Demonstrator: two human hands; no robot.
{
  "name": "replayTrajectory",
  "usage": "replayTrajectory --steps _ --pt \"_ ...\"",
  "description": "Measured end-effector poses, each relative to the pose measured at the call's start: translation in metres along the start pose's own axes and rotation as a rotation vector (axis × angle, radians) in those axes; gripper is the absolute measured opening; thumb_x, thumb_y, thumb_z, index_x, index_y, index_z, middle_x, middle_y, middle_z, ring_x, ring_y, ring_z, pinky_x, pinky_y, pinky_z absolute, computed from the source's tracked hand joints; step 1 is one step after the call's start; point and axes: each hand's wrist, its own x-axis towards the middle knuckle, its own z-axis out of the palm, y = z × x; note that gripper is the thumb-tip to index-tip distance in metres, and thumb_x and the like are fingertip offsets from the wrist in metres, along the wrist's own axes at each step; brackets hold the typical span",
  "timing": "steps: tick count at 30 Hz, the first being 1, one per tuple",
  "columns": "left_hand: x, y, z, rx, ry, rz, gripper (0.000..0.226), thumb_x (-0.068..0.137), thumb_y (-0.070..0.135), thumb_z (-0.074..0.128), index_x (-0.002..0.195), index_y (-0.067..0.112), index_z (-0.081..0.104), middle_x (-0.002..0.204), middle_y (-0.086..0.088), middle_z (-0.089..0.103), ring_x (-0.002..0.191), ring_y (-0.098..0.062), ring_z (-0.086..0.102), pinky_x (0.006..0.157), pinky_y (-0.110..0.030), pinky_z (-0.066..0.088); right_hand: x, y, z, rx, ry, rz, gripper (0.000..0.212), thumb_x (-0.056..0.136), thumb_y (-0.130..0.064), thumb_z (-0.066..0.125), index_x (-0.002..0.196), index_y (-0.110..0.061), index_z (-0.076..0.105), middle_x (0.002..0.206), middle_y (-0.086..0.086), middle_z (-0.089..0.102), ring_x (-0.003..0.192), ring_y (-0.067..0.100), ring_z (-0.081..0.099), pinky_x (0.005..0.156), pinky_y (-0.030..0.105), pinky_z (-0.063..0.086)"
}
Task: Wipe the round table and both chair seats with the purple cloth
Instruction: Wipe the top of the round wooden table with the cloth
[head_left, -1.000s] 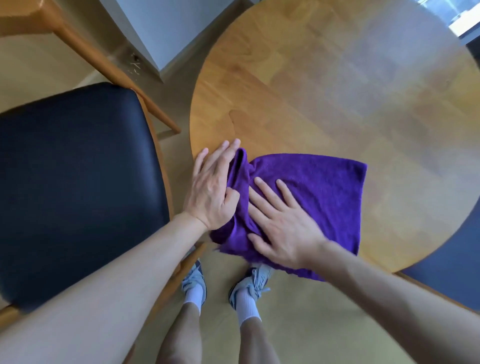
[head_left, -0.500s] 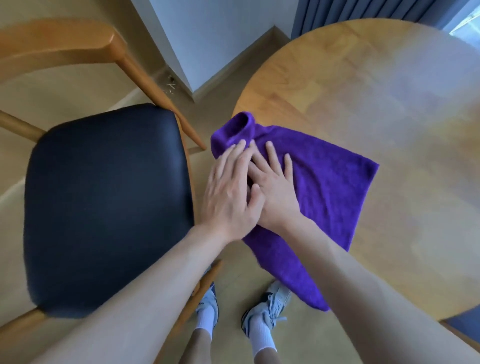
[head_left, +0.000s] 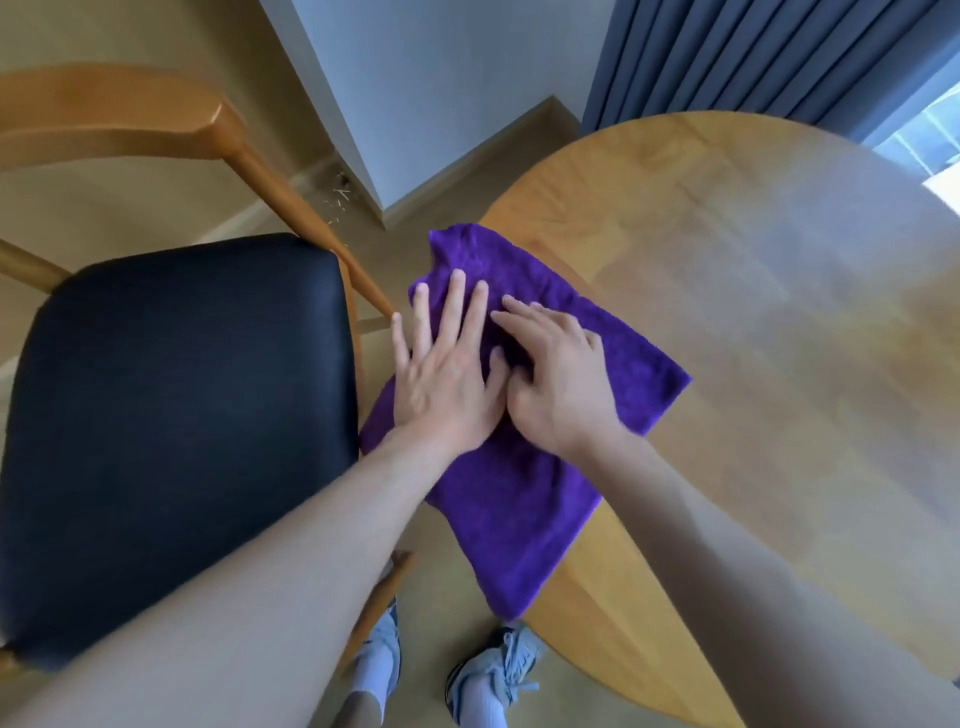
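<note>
Purple cloth (head_left: 524, 499) under both flat hands

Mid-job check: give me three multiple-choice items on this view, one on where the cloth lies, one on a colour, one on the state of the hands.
1. Where does the purple cloth lie?
A. On the chair seat
B. On the round table, overhanging its edge
C. On the floor

2. What colour is the chair seat?
A. Black
B. Red
C. White

3. How are the hands placed?
A. Both raised clear of the cloth
B. One grips the chair's wooden frame
C. Both pressed on the cloth

Key: 1 B, its left part hangs past the table edge, next to the chair. 2 A, the pad is black in a wooden frame. 3 C, left hand lies flat with fingers spread, right hand rests beside it, both on the cloth.
</note>
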Motion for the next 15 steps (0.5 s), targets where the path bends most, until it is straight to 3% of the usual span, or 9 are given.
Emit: replayTrajectory --steps 1,3,5,7,10,15 --pt "0.002 0.001 0.001 -0.004 -0.003 -0.018 0.074 0.095 0.052 0.018 0.164 0.029 0.004 0.172 0.006 -0.009 0.158 -0.032 -0.008 0.125 -0.06 0.005 0.009 -0.001 -0.01 0.104 0.039 0.003 0.057 0.082 -0.02 0.044 0.137 -0.02 0.063 0.144 -0.004 0.061 0.134 0.019 0.052 0.111 0.041 0.04" --pt "-0.013 0.01 0.01 -0.008 0.013 -0.049 0.079 0.095 0.06 0.026 0.164 0.027 0.006 0.172 0.004 -0.009 0.157 -0.04 -0.003 0.124 -0.063 0.008 0.028 0.012 -0.034 0.097 0.149 0.002 0.053 0.078 -0.018 0.046 0.126 -0.016 0.069 0.129 0.002 0.067 0.12 0.025 0.06 0.104 0.041 0.046" --pt "-0.043 0.019 0.021 -0.013 0.044 -0.083 0.085 0.094 0.067 0.034 0.165 0.027 0.007 0.173 0.004 -0.008 0.156 -0.043 0.001 0.121 -0.064 0.013 0.048 0.04 -0.062 -0.084 0.19 0.053 0.053 0.08 -0.023 0.048 0.13 -0.017 0.065 0.137 0.004 0.06 0.128 0.031 0.052 0.11 0.047 0.039" --pt "-0.075 0.025 0.031 -0.015 0.063 -0.117 0.09 0.092 0.068 0.04 0.165 0.027 0.008 0.173 0.003 -0.006 0.156 -0.043 0.0 0.121 -0.064 0.017 0.06 0.07 -0.084 -0.226 0.13 0.112 0.054 0.088 -0.028 0.047 0.14 -0.022 0.056 0.149 0.002 0.049 0.138 0.032 0.04 0.116 0.048 0.03" --pt "-0.103 0.028 0.039 -0.009 0.052 -0.122 0.09 0.091 0.064 0.044 0.165 0.025 0.01 0.173 0.0 -0.003 0.157 -0.043 -0.004 0.121 -0.064 0.021 0.063 0.1 -0.088 -0.399 0.057 0.053 0.057 0.096 -0.036 0.038 0.152 -0.028 0.04 0.161 -0.002 0.035 0.147 0.028 0.027 0.12 0.049 0.021" --pt "-0.079 0.019 0.033 0.005 0.044 -0.036 0.086 0.094 0.064 0.041 0.165 0.024 0.014 0.173 -0.003 0.0 0.156 -0.046 0.002 0.123 -0.061 0.016 0.063 0.114 -0.078 -0.486 0.091 0.046 0.059 0.101 -0.041 0.03 0.158 -0.031 0.029 0.167 -0.004 0.027 0.152 0.025 0.022 0.124 0.046 0.017"
